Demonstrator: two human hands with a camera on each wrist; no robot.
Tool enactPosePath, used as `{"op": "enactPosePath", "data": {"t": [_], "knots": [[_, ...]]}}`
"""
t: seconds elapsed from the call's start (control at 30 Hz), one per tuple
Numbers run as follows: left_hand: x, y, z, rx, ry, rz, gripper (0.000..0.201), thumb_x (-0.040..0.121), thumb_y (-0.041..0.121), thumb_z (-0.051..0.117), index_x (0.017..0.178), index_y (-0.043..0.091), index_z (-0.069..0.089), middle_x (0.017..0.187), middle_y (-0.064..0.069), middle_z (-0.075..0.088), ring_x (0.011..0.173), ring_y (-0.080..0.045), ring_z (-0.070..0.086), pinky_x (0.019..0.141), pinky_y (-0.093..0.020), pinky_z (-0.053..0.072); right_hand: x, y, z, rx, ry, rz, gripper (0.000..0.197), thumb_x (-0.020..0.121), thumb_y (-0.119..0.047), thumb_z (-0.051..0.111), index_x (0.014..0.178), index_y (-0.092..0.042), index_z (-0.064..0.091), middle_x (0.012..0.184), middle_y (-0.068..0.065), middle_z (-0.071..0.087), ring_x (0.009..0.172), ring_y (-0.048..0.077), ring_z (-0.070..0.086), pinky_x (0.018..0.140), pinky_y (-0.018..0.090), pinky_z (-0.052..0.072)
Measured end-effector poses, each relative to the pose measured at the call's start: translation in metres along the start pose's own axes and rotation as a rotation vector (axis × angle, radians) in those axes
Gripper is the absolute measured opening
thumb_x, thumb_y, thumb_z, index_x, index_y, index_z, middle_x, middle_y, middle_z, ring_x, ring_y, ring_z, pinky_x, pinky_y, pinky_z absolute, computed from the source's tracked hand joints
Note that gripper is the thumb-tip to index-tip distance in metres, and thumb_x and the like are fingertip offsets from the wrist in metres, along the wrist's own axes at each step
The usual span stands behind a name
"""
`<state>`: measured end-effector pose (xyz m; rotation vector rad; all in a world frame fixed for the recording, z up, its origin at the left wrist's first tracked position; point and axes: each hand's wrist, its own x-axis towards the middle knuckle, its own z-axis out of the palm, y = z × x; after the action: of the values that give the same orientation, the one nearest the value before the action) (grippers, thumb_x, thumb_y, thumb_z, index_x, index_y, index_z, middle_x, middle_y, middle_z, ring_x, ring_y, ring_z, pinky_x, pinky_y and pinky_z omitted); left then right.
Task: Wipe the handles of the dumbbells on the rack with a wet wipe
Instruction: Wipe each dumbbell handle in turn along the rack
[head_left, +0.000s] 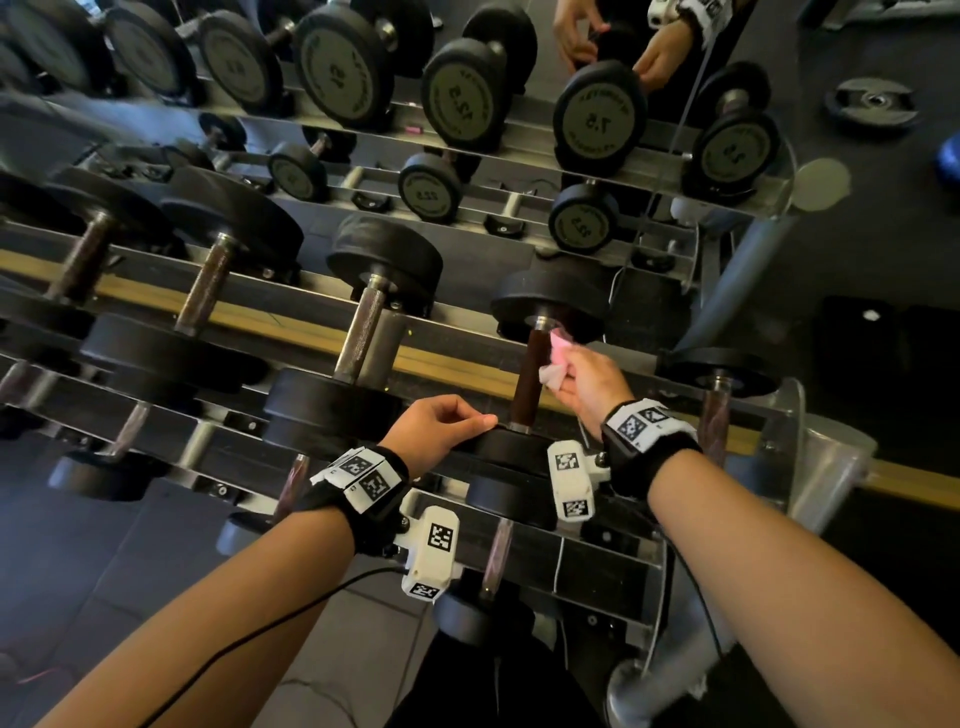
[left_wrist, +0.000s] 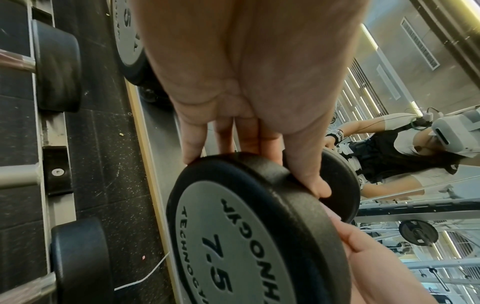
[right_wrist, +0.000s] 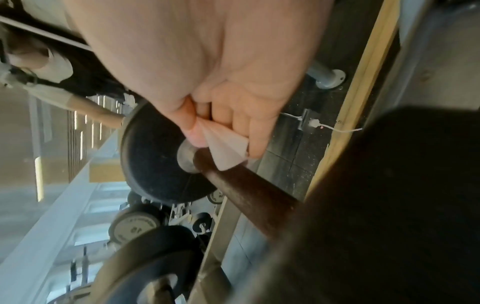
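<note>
- A folded wet wipe (head_left: 555, 370) is pinched between the thumb and fingers of the right hand (head_left: 589, 387), and its free corner is laid against the far end of the dark handle (head_left: 531, 382), just below the metal collar at the far head (head_left: 550, 301).
- The near head (left_wrist: 249, 232) of the same dumbbell, marked 7.5, is steadied by the left hand (head_left: 439, 428): its fingertips (left_wrist: 320, 188) are curled over the rim, thumb and fingers on the edge.
- The two hands are held apart, one at each end of the handle.
- The wipe is judged to be soft, light and limp; it should be wrapped round the bar rather than dabbed with a corner, or only a strip will be cleaned.
- The handle is judged stiff; a wet film may leave it slippery.
- The dumbbell is lying across the rails of the rack (head_left: 467, 332), on the near tier, second from the right end; it is judged heavy enough to stay put, though free to roll, so the grip on the head's rim is well placed.
- The neighbouring handles (head_left: 361, 332) further left are bare metal and untouched by either hand.
- A mirror (head_left: 779, 31) behind the rack repeats the hands.
</note>
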<state>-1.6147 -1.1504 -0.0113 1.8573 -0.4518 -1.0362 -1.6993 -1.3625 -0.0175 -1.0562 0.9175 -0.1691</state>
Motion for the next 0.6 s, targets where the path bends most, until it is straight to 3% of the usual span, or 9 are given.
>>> {"op": "enactPosePath", "data": {"t": [0.1,0.13,0.23,0.3,0.37,0.43,0.47,0.53,0.6], "knots": [[-0.001,0.002,-0.001,-0.006,0.008,-0.004,0.043,0.054,0.068,0.077,0.074,0.030,0.071,0.086,0.001,0.075,0.086,-0.018,0.070,0.091,-0.042,0.057,0.001,0.011,-0.002,-0.152,-0.030,-0.114,0.036,0.099,-0.030,0.055,0.124,-0.005,0.064,0.103,0.006,0.065,0.083,0.011,0.064,0.088,0.033,0.053],[-0.001,0.002,-0.001,-0.004,0.009,-0.003,0.045,0.053,0.069,0.076,0.074,0.029,0.071,0.086,0.000,0.074,0.086,-0.019,0.070,0.091,-0.042,0.056,-0.003,0.014,-0.006,-0.214,-0.061,-0.134,0.037,0.098,-0.033,0.056,0.124,-0.007,0.064,0.105,0.007,0.068,0.087,0.011,0.066,0.088,0.031,0.055],[-0.002,0.005,0.001,-0.010,0.010,-0.005,0.046,0.056,0.063,0.077,0.078,0.023,0.071,0.084,0.001,0.074,0.084,-0.017,0.069,0.092,-0.044,0.056,-0.018,0.023,-0.019,-0.353,-0.150,-0.085,0.027,0.084,-0.050,0.067,0.099,-0.031,0.078,0.102,-0.001,0.075,0.101,0.016,0.068,0.098,0.038,0.050],[-0.004,0.008,0.002,-0.014,0.011,-0.012,0.045,0.061,0.056,0.076,0.083,0.018,0.070,0.086,-0.003,0.074,0.086,-0.020,0.069,0.093,-0.044,0.056,-0.024,0.019,-0.025,-0.371,-0.147,-0.105,0.025,0.069,-0.057,0.067,0.085,-0.042,0.078,0.089,-0.012,0.076,0.093,0.010,0.070,0.091,0.032,0.052],[-0.005,0.010,0.002,-0.009,0.013,-0.016,0.042,0.067,0.051,0.076,0.086,0.014,0.070,0.091,-0.007,0.074,0.092,-0.026,0.070,0.094,-0.043,0.055,-0.023,0.015,-0.028,-0.308,-0.048,-0.154,0.021,0.075,-0.048,0.063,0.081,-0.037,0.080,0.074,-0.015,0.074,0.082,0.009,0.070,0.078,0.025,0.054],[-0.005,0.010,0.002,-0.012,0.012,-0.020,0.036,0.072,0.046,0.077,0.086,0.013,0.069,0.092,-0.008,0.074,0.094,-0.027,0.070,0.093,-0.042,0.056,-0.020,0.015,-0.026,-0.234,0.019,-0.203,0.027,0.092,-0.022,0.054,0.090,-0.024,0.080,0.071,-0.012,0.074,0.075,0.005,0.068,0.070,0.016,0.052],[-0.004,0.009,0.002,-0.015,0.014,-0.019,0.033,0.075,0.043,0.078,0.085,0.013,0.069,0.091,-0.007,0.074,0.092,-0.025,0.071,0.092,-0.041,0.056,-0.018,0.016,-0.024,-0.266,0.045,-0.217,0.031,0.095,-0.017,0.050,0.091,-0.024,0.080,0.077,-0.009,0.075,0.077,0.004,0.068,0.071,0.016,0.052],[-0.003,0.008,0.002,-0.027,0.019,-0.017,0.025,0.079,0.035,0.078,0.083,0.012,0.069,0.087,-0.006,0.074,0.087,-0.022,0.069,0.089,-0.038,0.056,-0.013,0.022,-0.022,-0.395,0.118,-0.230,0.031,0.098,-0.018,0.046,0.101,-0.022,0.077,0.099,0.003,0.074,0.094,0.017,0.066,0.086,0.031,0.052],[-0.002,0.005,0.002,-0.028,0.020,-0.014,0.027,0.080,0.034,0.079,0.084,0.009,0.069,0.089,-0.007,0.075,0.086,-0.022,0.069,0.090,-0.037,0.055,-0.009,0.022,-0.024,-0.468,0.205,-0.227,0.032,0.101,-0.018,0.042,0.116,-0.012,0.069,0.115,0.013,0.068,0.107,0.028,0.062,0.097,0.040,0.049]]}}
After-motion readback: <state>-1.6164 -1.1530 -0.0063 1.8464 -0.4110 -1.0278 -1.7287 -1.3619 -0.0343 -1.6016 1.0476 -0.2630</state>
